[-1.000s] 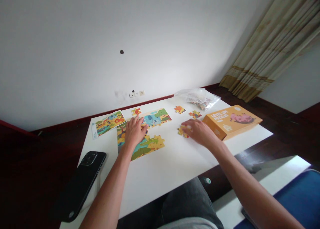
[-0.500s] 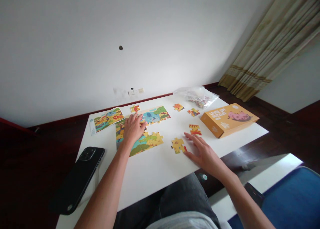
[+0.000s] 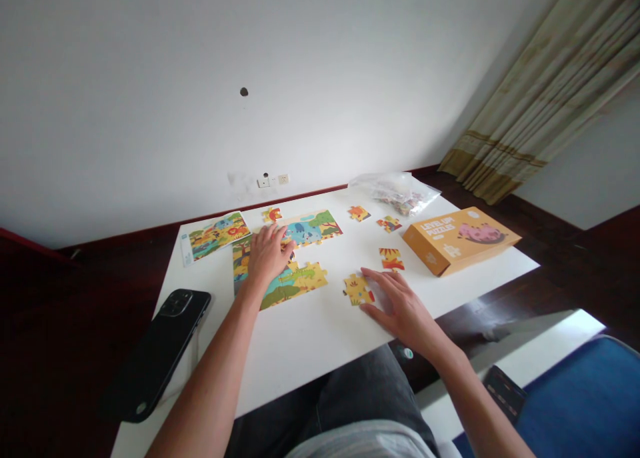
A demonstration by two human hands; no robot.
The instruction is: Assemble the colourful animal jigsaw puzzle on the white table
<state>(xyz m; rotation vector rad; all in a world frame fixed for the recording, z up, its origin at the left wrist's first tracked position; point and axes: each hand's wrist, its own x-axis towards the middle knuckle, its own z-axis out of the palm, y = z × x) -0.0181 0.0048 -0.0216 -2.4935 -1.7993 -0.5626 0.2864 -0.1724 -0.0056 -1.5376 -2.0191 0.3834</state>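
While the left hand (image 3: pixel 267 257) lies flat with fingers spread on the half-built puzzle (image 3: pixel 285 261) at the far left of the white table (image 3: pixel 320 338), the right hand (image 3: pixel 400 305) rests open beside a loose yellow puzzle piece (image 3: pixel 357 289), its fingertips touching or just short of the piece's right edge; nothing is gripped by either hand. That piece sits flat on the table, near the middle, just right of the puzzle's lower edge and well apart from the orange box (image 3: pixel 460 238) on the right.

By the look of it the piece is thin card: very light, fairly stiff, and flat enough that it would be hard to pinch straight off the smooth top. Sliding it under a fingertip should be easy; to lift it, a grip across two opposite edges, away from the small knobs, looks safest, since the knobs could bend.

A second loose piece (image 3: pixel 391 259) lies just beyond the right hand, two more (image 3: pixel 359 213) sit farther off, and a clear bag (image 3: pixel 403 191) rests at the far edge. A picture card (image 3: pixel 216 233) lies at the far left and a dark phone (image 3: pixel 160 351) overhangs the near left edge.
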